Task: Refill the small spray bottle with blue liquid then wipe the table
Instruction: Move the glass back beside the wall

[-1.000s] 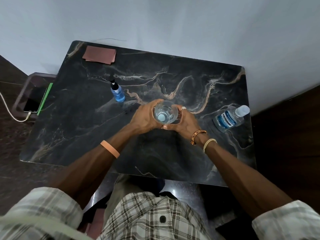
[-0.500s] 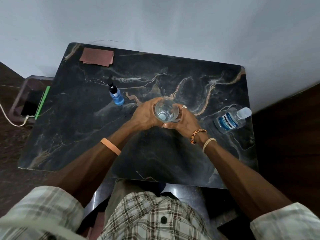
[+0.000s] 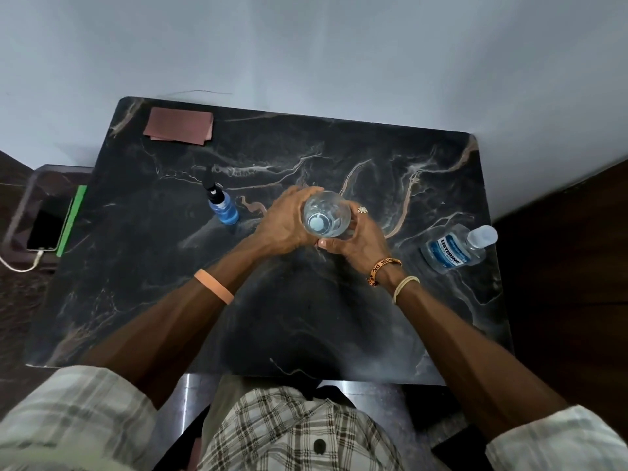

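Note:
A clear glass (image 3: 326,214) stands at the middle of the dark marble table (image 3: 170,283), seen from above, with a pale blue patch at its bottom. My left hand (image 3: 283,222) wraps its left side and my right hand (image 3: 358,241) cups its right side. The small spray bottle (image 3: 222,205), blue with a black nozzle, stands upright just left of my left hand, untouched. A Listerine bottle (image 3: 452,251) of blue liquid with a clear cap lies tilted near the table's right edge. A folded brownish-pink cloth (image 3: 178,125) lies at the far left corner.
A white wall runs behind the table. Left of the table, a phone (image 3: 46,229) on a charging cable rests in a low tray next to a green strip (image 3: 72,219). Dark floor shows on both sides.
Both hands stay on the glass in the same grip. The view has shifted slightly; nothing on the table has moved.

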Action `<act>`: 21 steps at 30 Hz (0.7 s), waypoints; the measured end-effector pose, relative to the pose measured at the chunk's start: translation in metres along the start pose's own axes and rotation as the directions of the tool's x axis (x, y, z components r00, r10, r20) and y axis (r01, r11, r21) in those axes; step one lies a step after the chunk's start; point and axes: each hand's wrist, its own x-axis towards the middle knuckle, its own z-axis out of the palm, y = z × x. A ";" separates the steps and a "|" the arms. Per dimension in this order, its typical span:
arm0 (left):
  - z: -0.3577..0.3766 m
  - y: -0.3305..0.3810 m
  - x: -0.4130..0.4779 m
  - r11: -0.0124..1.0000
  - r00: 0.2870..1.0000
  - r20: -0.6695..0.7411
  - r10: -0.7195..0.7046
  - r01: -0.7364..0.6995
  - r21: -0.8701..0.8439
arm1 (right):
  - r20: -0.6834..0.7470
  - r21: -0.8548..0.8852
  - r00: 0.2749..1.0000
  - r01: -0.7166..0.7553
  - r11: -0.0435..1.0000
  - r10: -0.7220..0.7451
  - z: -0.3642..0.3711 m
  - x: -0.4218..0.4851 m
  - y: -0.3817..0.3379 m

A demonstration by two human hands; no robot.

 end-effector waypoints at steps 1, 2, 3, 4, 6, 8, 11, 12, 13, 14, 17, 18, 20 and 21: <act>-0.002 -0.001 0.005 1.000 1.000 -0.007 -0.003 0.003 0.030 | -0.001 0.021 1.000 -0.011 1.000 0.011 0.000 0.004 -0.001; -0.004 -0.001 0.009 0.999 1.000 -0.011 0.001 0.000 0.050 | 0.000 0.041 1.000 -0.016 0.999 0.016 -0.001 0.008 -0.002; -0.005 -0.001 0.013 0.998 1.000 -0.010 0.008 -0.007 0.060 | 0.001 0.053 1.000 -0.019 0.998 0.019 -0.002 0.012 -0.004; -0.007 -0.001 0.018 0.998 1.000 -0.008 0.014 -0.013 0.062 | 0.000 0.056 1.000 -0.023 0.998 0.023 -0.004 0.017 -0.005; -0.010 0.000 0.028 0.999 1.000 -0.019 0.015 -0.014 0.040 | -0.008 0.052 1.000 -0.021 0.998 0.022 -0.007 0.027 -0.009; -0.013 0.001 0.038 1.000 0.999 -0.036 0.018 -0.017 0.017 | -0.022 0.048 1.000 -0.020 0.999 0.021 -0.011 0.039 -0.013; -0.017 0.002 0.061 1.000 0.999 -0.047 0.013 -0.013 0.007 | -0.068 -0.009 0.998 -0.011 1.000 0.010 -0.017 0.061 -0.018; -0.019 0.002 0.070 1.000 0.999 -0.052 0.010 -0.009 0.012 | -0.083 -0.024 0.997 -0.008 1.000 0.006 -0.019 0.069 -0.020; -0.021 0.003 0.078 1.000 0.999 -0.053 0.006 -0.005 0.019 | -0.094 -0.030 0.996 -0.002 1.000 -0.001 -0.021 0.076 -0.022; -0.025 0.003 0.087 1.000 0.999 -0.052 -0.001 0.002 0.027 | -0.102 -0.033 0.995 0.007 0.999 -0.011 -0.023 0.085 -0.025; -0.034 0.009 0.114 0.999 0.999 -0.045 -0.008 0.010 0.036 | -0.113 -0.058 0.993 0.011 0.998 -0.017 -0.032 0.113 -0.031; -0.036 0.011 0.122 0.999 0.999 -0.049 -0.009 0.010 0.034 | -0.108 -0.066 0.994 0.005 0.998 -0.013 -0.036 0.122 -0.033; -0.040 0.012 0.140 0.999 0.999 -0.053 -0.009 0.011 0.034 | -0.099 -0.069 0.995 -0.002 0.998 -0.005 -0.042 0.143 -0.034; -0.041 0.011 0.151 0.999 0.998 -0.053 -0.015 0.017 0.027 | -0.100 -0.072 0.995 -0.008 0.997 0.001 -0.045 0.153 -0.033</act>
